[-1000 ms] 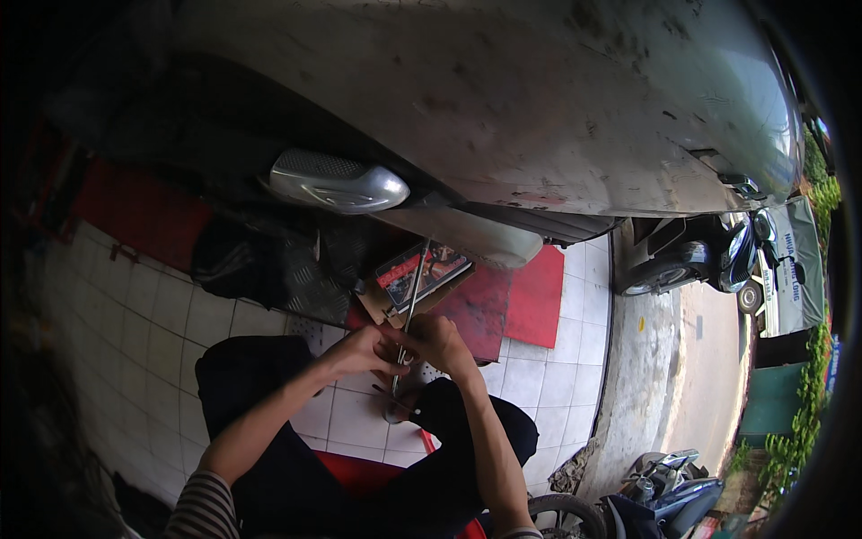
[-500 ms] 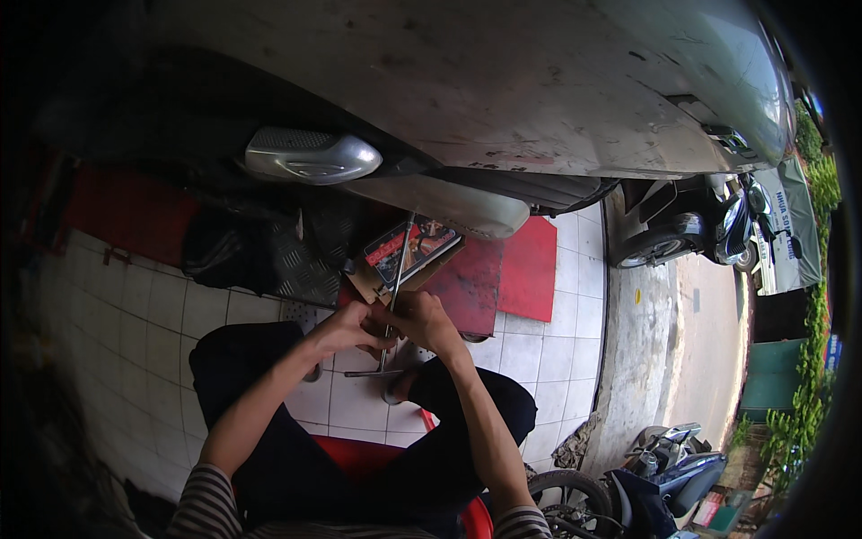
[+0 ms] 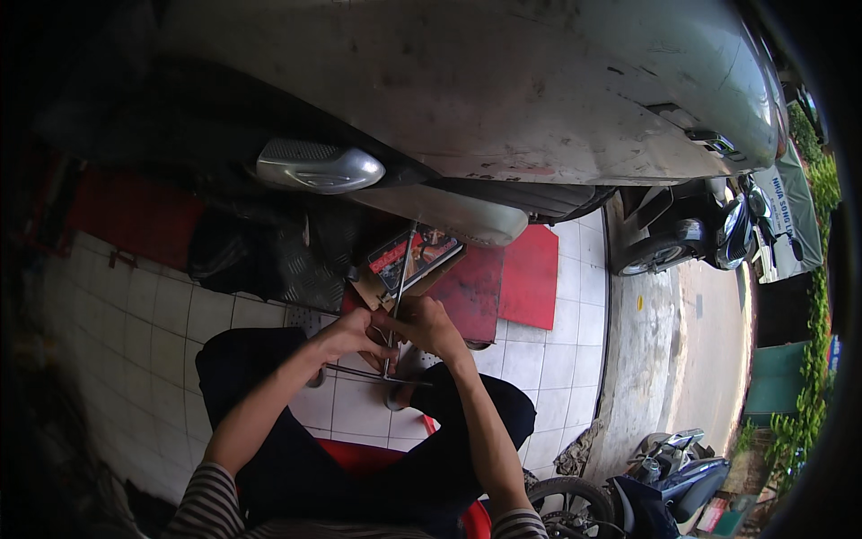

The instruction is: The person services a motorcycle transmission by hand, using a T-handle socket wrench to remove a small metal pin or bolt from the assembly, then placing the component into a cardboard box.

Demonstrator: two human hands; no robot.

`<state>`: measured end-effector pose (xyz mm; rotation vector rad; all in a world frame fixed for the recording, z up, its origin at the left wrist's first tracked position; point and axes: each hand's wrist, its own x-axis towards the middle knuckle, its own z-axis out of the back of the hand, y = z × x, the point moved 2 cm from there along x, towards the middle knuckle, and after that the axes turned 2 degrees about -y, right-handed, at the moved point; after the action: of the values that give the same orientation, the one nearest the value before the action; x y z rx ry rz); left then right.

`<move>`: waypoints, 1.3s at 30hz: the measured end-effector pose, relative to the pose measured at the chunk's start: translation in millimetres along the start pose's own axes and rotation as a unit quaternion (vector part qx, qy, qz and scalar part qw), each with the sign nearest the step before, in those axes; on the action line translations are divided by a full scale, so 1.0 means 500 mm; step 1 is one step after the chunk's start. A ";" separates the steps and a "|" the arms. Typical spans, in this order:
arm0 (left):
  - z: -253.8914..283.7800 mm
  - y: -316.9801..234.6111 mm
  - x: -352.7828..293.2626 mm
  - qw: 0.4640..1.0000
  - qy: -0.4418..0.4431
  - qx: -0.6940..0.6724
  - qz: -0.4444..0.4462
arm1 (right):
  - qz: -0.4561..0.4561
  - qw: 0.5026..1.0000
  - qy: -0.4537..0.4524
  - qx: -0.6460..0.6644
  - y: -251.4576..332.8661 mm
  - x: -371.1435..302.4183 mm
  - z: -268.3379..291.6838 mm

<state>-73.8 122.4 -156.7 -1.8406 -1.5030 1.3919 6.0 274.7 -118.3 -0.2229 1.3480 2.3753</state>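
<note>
Between my knees, a long thin metal T-handle wrench point(image 3: 402, 269) stands slanted. Its crossbar is at the end nearer me, and its far tip reaches up beside the silver-white scooter part. My left hand point(image 3: 346, 335) meets the shaft from the left, thumb and fingers curled about it. From the right, my right hand point(image 3: 431, 326) closes on the same shaft, fingers bent. The fingertips of both hands come together and partly hide each other. Whether a small part is also between them cannot be made out.
A large scooter with a dirty pale body point(image 3: 539, 99) and a silver footrest-like cover point(image 3: 319, 167) looms ahead. Below it, a printed box point(image 3: 413, 259) lies on cardboard by a red metal platform point(image 3: 528, 278). Parked motorbikes point(image 3: 664, 490) stand to the right.
The wrench's crossbar has turned and now extends to both sides of the shaft. Both hands stay at the shaft, with little shift; the view has moved slightly.
</note>
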 end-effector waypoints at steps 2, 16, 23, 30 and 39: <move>-0.006 -0.009 0.000 1.000 0.007 0.014 -0.006 | -0.001 0.997 0.013 0.072 0.006 -0.003 0.012; 0.012 0.008 0.007 1.000 -0.010 -0.011 -0.025 | -0.007 0.997 -0.006 0.078 0.002 0.004 0.021; 0.009 -0.007 -0.001 0.998 0.028 -0.062 -0.017 | 0.010 0.988 -0.064 0.143 -0.021 0.010 -0.003; 0.004 -0.019 0.004 0.996 -0.045 0.069 -0.019 | 0.023 0.992 -0.024 0.120 -0.032 0.018 0.003; 0.036 -0.005 0.007 0.999 -0.013 0.019 -0.029 | -0.035 0.994 0.001 0.099 0.003 0.012 0.006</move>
<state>-90.7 121.4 -163.8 -1.7500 -1.5195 1.4117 0.1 278.0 -117.2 -0.2119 1.5392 2.1669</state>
